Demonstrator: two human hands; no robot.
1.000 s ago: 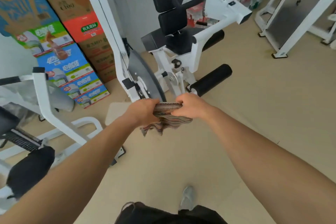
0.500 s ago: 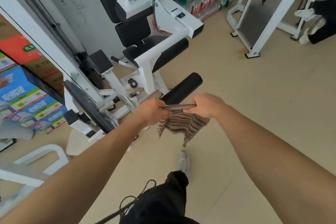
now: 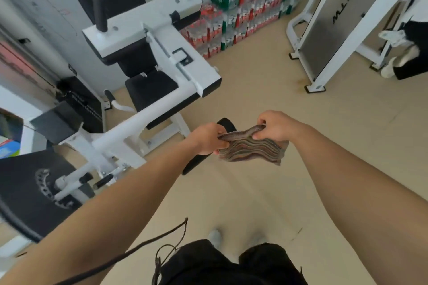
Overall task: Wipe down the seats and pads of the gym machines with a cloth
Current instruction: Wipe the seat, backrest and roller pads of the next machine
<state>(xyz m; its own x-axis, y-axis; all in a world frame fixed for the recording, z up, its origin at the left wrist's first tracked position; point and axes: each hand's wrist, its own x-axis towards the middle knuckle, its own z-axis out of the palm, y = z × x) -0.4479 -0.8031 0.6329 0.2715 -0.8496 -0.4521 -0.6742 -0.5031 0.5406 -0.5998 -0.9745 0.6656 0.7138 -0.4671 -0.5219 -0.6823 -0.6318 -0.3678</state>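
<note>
Cloth: a striped cloth, held in the air in front of you, its top edge stretched between your two hands.
Left hand: your left hand is curled closed on the cloth's left end.
Right hand: your right hand pinches the right end, fingers folded over it.
Nearest pad: a black roller pad lies just behind and below your left hand — its long axis slants away to the upper right.
Seat: the black seat sits further off, forward and left — the left hand is nearer.
</note>
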